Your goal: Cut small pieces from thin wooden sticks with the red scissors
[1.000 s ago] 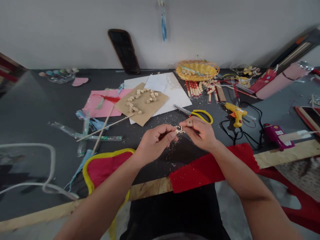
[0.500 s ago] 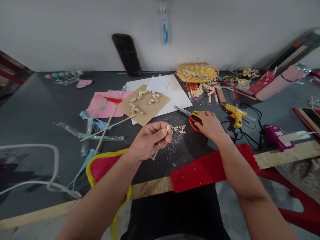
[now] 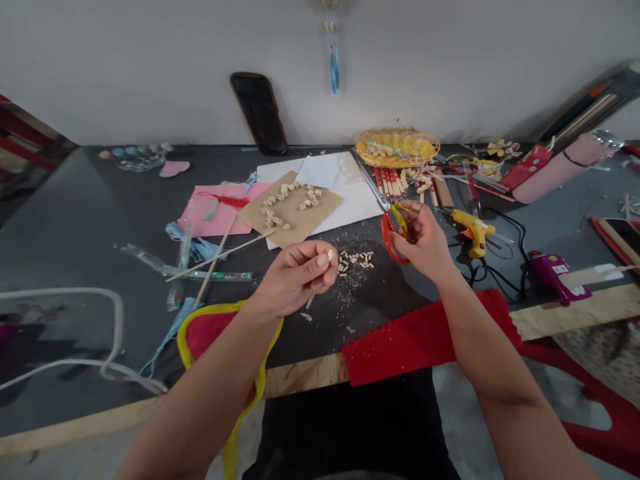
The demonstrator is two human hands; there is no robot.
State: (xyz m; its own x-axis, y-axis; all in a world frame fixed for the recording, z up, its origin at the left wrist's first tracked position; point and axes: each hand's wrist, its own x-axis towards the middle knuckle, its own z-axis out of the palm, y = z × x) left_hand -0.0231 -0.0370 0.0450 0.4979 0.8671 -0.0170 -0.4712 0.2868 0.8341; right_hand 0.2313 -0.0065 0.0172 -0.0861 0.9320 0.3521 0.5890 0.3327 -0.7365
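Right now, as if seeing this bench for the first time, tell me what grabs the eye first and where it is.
The scissors with red and yellow handles stand out first, held in the right hand, blades pointing toward the yellow basket. Beside them, the left hand pinches a small pale piece. A bright red cloth lies at the table's near edge.
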